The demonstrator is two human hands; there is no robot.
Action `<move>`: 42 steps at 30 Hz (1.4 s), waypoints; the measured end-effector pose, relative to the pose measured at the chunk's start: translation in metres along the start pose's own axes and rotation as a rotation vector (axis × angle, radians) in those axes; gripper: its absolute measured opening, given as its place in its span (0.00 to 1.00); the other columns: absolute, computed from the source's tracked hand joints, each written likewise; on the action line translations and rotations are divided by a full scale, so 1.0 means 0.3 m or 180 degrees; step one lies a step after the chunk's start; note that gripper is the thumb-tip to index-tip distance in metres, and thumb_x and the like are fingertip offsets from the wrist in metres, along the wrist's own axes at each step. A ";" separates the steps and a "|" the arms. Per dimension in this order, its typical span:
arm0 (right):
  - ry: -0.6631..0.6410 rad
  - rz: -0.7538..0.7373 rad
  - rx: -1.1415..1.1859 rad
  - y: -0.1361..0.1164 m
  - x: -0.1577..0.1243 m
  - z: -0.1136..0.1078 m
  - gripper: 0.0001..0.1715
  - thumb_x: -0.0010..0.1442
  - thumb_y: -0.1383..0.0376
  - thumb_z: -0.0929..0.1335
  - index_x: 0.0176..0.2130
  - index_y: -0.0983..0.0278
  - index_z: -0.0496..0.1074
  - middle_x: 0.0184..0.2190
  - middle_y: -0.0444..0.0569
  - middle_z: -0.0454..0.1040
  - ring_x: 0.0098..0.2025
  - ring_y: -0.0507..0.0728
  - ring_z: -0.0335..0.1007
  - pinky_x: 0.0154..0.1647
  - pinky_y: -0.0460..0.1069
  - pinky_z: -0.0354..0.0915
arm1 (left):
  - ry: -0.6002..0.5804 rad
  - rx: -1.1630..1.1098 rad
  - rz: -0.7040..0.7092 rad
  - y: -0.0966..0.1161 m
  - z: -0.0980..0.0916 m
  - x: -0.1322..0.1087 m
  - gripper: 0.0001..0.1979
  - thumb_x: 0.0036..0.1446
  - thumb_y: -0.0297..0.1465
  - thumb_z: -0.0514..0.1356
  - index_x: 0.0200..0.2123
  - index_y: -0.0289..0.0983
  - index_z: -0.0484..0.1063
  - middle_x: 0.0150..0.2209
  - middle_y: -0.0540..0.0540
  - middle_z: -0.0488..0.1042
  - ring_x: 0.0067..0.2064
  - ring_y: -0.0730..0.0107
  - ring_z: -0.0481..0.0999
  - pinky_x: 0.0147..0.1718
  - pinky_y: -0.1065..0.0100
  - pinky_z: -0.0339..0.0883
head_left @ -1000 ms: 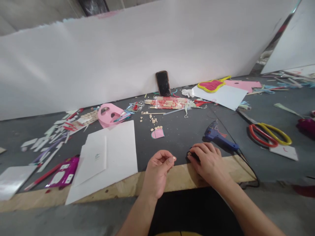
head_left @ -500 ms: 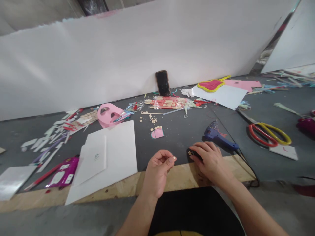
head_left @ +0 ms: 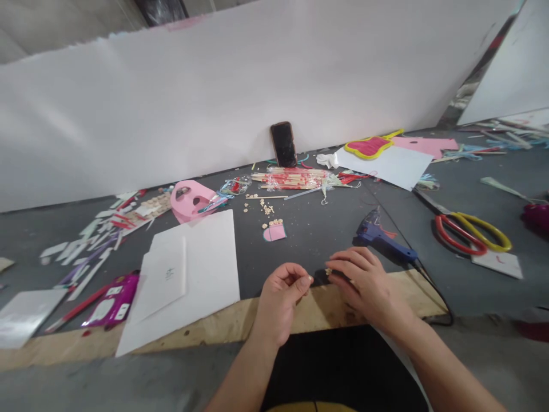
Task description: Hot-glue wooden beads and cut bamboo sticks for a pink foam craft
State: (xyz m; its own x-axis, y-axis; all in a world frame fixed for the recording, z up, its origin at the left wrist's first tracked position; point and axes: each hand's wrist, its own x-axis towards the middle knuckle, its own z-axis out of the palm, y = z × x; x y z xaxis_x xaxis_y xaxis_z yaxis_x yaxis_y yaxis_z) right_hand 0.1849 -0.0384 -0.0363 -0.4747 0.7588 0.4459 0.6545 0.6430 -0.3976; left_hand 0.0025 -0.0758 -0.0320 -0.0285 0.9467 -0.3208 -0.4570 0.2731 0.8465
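Near the table's front edge, my left hand point(head_left: 281, 300) is closed, thumb and forefinger pinching a tiny pale piece point(head_left: 309, 278). Just to its right, my right hand point(head_left: 364, 283) has its fingers bent round a small dark object, mostly hidden, with a little wooden flower point(head_left: 329, 272) showing at the fingertips. The two hands are close but apart. Beyond them lies a small pink rounded piece point(head_left: 274, 232) with wooden flowers along its top edge. More small wooden flowers point(head_left: 266, 208) are scattered behind it.
A blue glue gun point(head_left: 388, 243) lies right of my right hand, its cord over the table edge. Scissors point(head_left: 472, 232) are farther right. White sheets point(head_left: 214, 257) and a purple packet point(head_left: 115, 303) lie left. A phone point(head_left: 283, 144) leans on the back panel.
My left hand has moved slightly right, closer to my right hand. In my right hand the dark object has turned, and less of it shows.
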 end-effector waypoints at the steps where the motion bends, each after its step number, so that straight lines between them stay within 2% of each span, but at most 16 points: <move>1: 0.0031 -0.0058 0.0046 -0.017 0.002 -0.011 0.10 0.63 0.65 0.65 0.43 0.61 0.73 0.42 0.52 0.75 0.45 0.59 0.64 0.46 0.57 0.64 | 0.0002 0.0057 -0.0004 0.000 0.004 -0.002 0.11 0.43 0.32 0.70 0.28 0.35 0.71 0.25 0.52 0.71 0.24 0.80 0.63 0.24 0.76 0.53; 6: 0.0164 -0.0237 0.0056 -0.091 0.013 -0.058 0.10 0.64 0.64 0.64 0.43 0.61 0.74 0.41 0.51 0.75 0.46 0.59 0.64 0.48 0.58 0.63 | -0.0098 0.0182 0.0149 0.008 0.018 -0.016 0.10 0.44 0.32 0.69 0.27 0.35 0.72 0.25 0.52 0.71 0.28 0.77 0.66 0.31 0.74 0.59; 10: 0.0185 -0.0248 0.0034 -0.112 0.017 -0.070 0.11 0.64 0.64 0.63 0.42 0.60 0.75 0.40 0.51 0.76 0.45 0.59 0.65 0.47 0.57 0.64 | -0.0059 0.0253 0.0266 0.009 0.019 -0.023 0.10 0.44 0.32 0.69 0.27 0.36 0.72 0.24 0.52 0.70 0.29 0.76 0.65 0.32 0.73 0.59; 26: 0.0140 -0.0308 0.0002 -0.125 0.019 -0.072 0.12 0.65 0.63 0.62 0.40 0.60 0.75 0.39 0.50 0.77 0.44 0.58 0.65 0.45 0.55 0.62 | -0.0116 0.0437 0.0350 -0.001 0.011 -0.028 0.07 0.46 0.30 0.68 0.29 0.37 0.73 0.26 0.53 0.71 0.29 0.77 0.66 0.31 0.74 0.60; 34: 0.0162 -0.0398 0.0064 -0.127 0.021 -0.077 0.09 0.64 0.64 0.64 0.41 0.60 0.74 0.39 0.48 0.77 0.44 0.58 0.65 0.45 0.55 0.60 | -0.0137 0.0314 0.0324 -0.001 0.015 -0.028 0.09 0.45 0.30 0.69 0.29 0.36 0.73 0.26 0.52 0.71 0.29 0.77 0.67 0.30 0.74 0.61; 42: 0.0126 -0.0352 0.0132 -0.125 0.020 -0.074 0.10 0.65 0.63 0.63 0.41 0.60 0.74 0.40 0.49 0.76 0.44 0.58 0.64 0.46 0.55 0.61 | -0.0199 0.0155 0.0286 0.000 0.016 -0.028 0.09 0.45 0.29 0.69 0.31 0.36 0.73 0.27 0.52 0.72 0.31 0.77 0.68 0.32 0.75 0.62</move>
State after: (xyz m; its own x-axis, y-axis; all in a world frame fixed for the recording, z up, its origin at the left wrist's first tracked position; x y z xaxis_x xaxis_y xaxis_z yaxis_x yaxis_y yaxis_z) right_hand 0.1708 -0.0603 -0.0009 -0.5185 0.6789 0.5198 0.5741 0.7269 -0.3768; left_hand 0.0071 -0.0831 -0.0273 -0.0113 0.9761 -0.2168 -0.4115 0.1931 0.8907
